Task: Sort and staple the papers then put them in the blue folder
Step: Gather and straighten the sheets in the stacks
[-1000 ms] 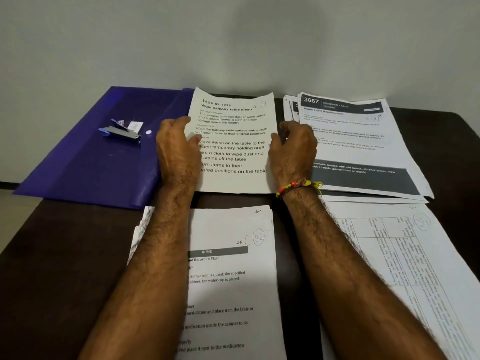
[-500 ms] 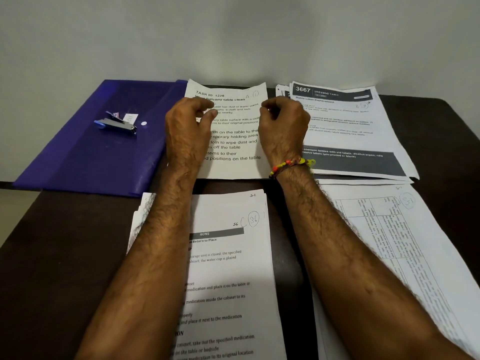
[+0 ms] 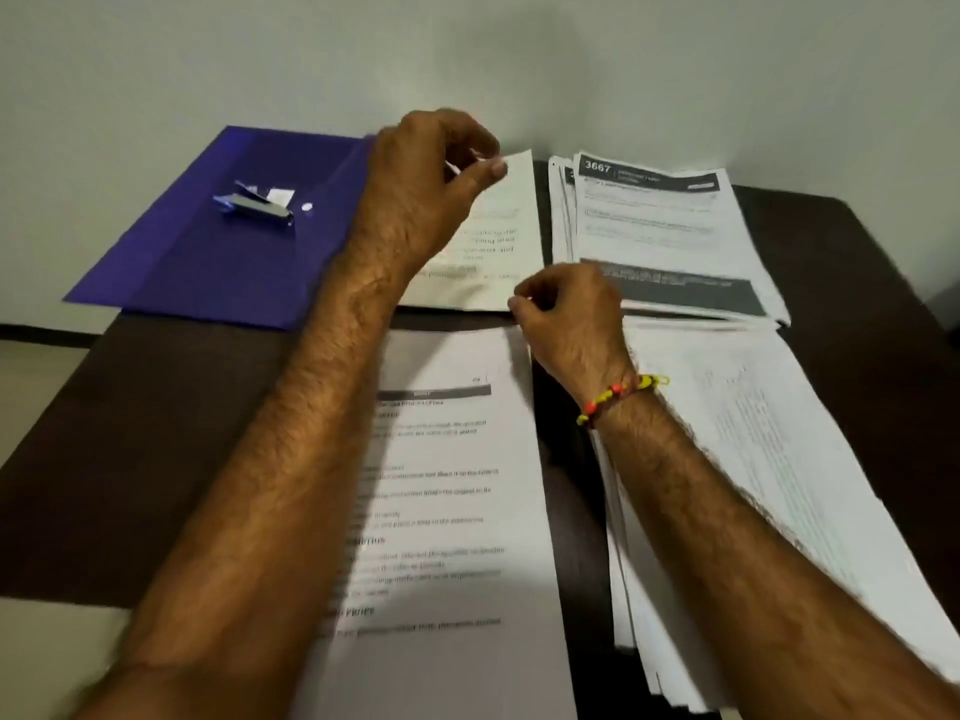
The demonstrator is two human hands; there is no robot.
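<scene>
Two hands work one sheet [image 3: 498,241] at the far middle of the dark table [image 3: 156,433]. Half a second ago both my hands sat side by side near the sheet's top edge; now my left hand [image 3: 415,200] is raised at the top, thumb and forefinger pinching the upper edge, while my right hand [image 3: 571,314] has dropped to the sheet's near right corner, fingers curled with the tips pinching at that corner. The view has also swung closer and blurred, so the print is hard to read.

Left of my left hand lies the blue folder [image 3: 208,262], flat, its near corner hanging past the table's left edge. A stapler [image 3: 254,205] rests on top of the folder, well apart from my fingers. Right of my right hand, a stack headed 3667 [image 3: 665,226] sits just beside the held sheet, a narrow strip of table between them. Under my left forearm a second pile [image 3: 447,511] runs toward me; its top edge lies just below my right hand. Under my right forearm a third pile [image 3: 779,485] fans out toward the right edge of the table. Bare table shows between the two near piles and on the far right beyond the 3667 stack. A beaded bracelet [image 3: 618,397] circles my right wrist.
</scene>
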